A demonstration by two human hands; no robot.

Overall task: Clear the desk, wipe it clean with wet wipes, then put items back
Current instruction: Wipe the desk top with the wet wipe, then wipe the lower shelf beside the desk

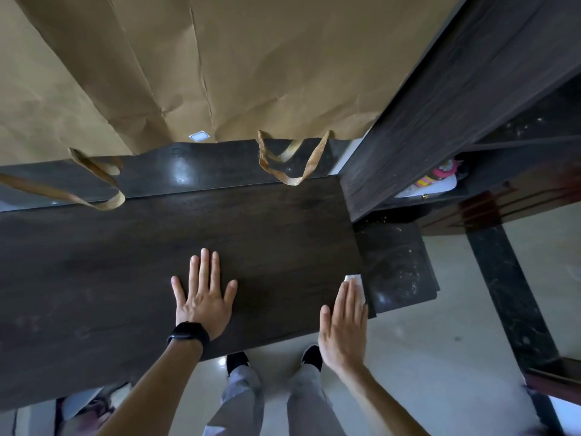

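The dark wooden desk fills the middle of the head view, its top bare. My left hand lies flat on it, fingers spread, a black band on the wrist. My right hand presses flat at the desk's right edge, on a white wet wipe that shows only past the fingertips.
Large brown paper bags hang behind the desk, their handles drooping over the back ledge. A dark cabinet stands at right with small items on a shelf. A lower dusty dark board sits beside the desk. My feet stand on pale floor.
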